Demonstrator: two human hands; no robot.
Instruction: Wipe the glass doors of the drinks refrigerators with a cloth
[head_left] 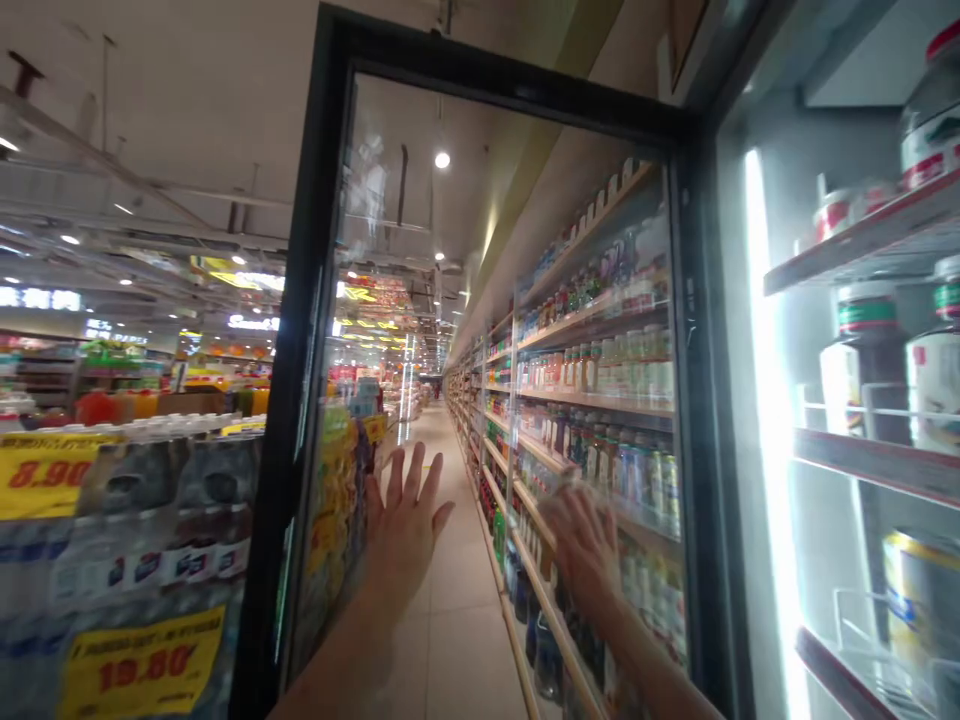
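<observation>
A glass cooler door [495,95] in a black frame stands swung out in front of me. My left hand [405,500] is open, fingers spread and palm toward the pane; it appears to rest on the glass. Farther right, my right hand [581,530] also reaches to the pane with its fingers stretched out flat. Motion blurs its fingertips, and a pale smear beside them is too unclear to name. Both forearms come up from the bottom edge. Through the glass show a tiled aisle [442,620] and rows of bottles.
The lit cooler [757,400] on the right holds bottles [874,365] and a can [919,590] on shelves. Packs of bottled drinks [150,560] with yellow price signs [142,665] are stacked at left, near the door's outer edge. A whitish smudge [364,180] shows high on the pane.
</observation>
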